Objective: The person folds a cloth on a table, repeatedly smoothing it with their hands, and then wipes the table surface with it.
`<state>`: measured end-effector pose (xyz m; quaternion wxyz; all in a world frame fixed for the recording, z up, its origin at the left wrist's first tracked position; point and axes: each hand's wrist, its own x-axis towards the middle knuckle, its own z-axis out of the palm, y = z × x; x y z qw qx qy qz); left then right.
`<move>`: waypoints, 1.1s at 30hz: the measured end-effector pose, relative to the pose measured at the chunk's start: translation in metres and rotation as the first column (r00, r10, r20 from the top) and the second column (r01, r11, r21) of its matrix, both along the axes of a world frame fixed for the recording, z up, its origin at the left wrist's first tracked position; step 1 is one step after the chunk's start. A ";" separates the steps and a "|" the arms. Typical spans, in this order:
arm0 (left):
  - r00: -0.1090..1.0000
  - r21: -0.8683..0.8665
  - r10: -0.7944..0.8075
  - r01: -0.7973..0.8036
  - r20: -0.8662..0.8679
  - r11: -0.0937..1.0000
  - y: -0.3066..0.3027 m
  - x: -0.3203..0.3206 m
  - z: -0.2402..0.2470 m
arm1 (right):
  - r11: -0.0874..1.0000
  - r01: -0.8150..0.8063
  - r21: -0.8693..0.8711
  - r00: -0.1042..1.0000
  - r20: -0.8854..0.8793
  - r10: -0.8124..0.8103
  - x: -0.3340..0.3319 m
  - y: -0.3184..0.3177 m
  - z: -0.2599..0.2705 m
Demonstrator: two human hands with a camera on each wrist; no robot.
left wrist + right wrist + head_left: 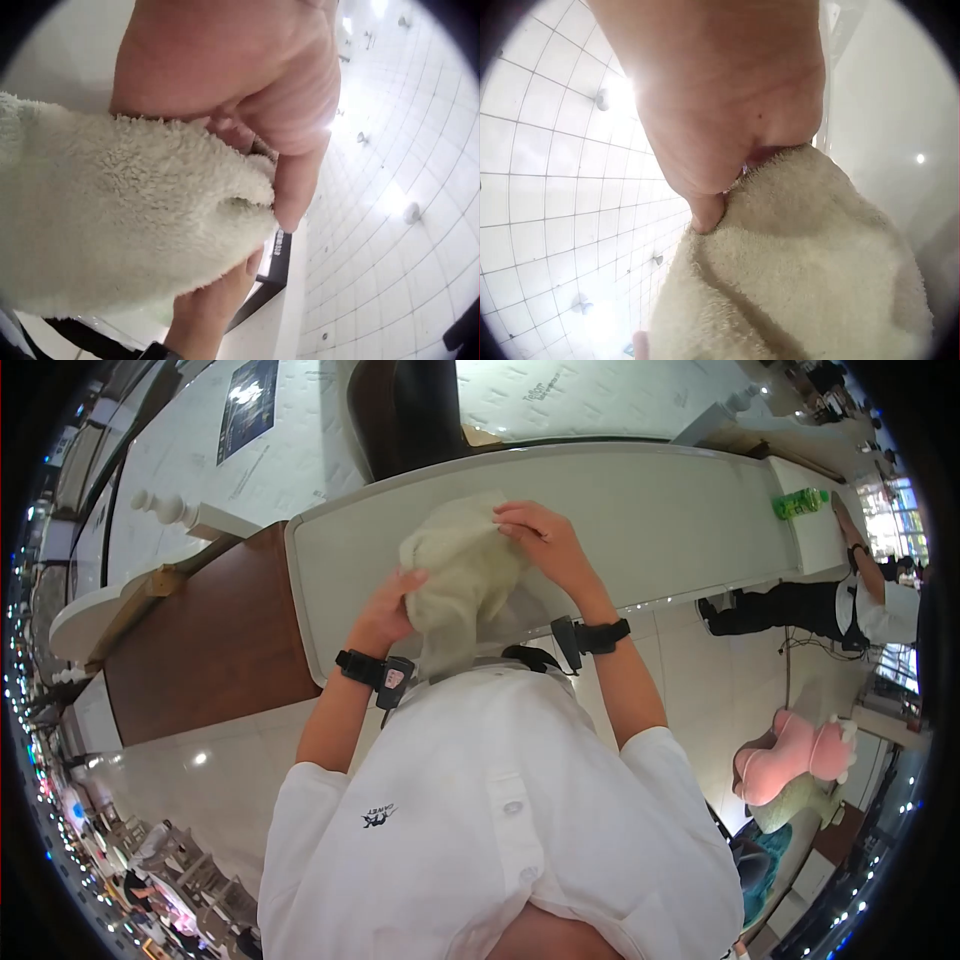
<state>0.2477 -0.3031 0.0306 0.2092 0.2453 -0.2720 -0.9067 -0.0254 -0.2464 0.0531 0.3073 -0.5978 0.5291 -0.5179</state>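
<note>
A pale, fluffy cloth [455, 575] hangs bunched between both hands over the light table, its lower end near the white shirt. My left hand [390, 608] grips its left side, with the thumb on the near face. At the cloth's upper right edge, my right hand [550, 545] pinches it between thumb and fingers. In the left wrist view the left hand [240, 82] holds a fold of the fluffy cloth [127, 217]. The right wrist view has the right hand [727, 97] above the cloth [817, 247], its thumb pressed on it; the other fingertips are hidden.
The long light table [650, 520] has a raised rim, with a brown wooden panel [210, 630] at its left. A green bottle [800, 503] lies at the far right end, near another person's arm [860, 540]. A dark chair [415, 420] stands behind the table.
</note>
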 end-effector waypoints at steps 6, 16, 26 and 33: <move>0.942 -0.030 0.329 -0.332 -0.070 0.943 -0.010 0.053 0.010 | 0.995 0.099 -0.031 0.974 -0.203 -0.103 -0.002 -0.002 0.019; 0.773 -0.570 0.605 -0.588 -0.189 0.574 -0.057 0.085 0.085 | 0.942 0.016 -0.334 0.816 -0.541 -0.206 -0.020 -0.025 0.089; 0.425 -0.806 0.695 0.421 0.580 0.416 0.007 0.130 0.021 | 0.983 -0.164 -0.088 0.704 -0.708 0.054 -0.007 0.035 0.006; 0.468 -0.645 0.708 0.763 0.529 -0.023 0.033 0.113 0.007 | 0.988 -0.085 0.127 0.676 -0.721 0.151 0.014 0.049 -0.039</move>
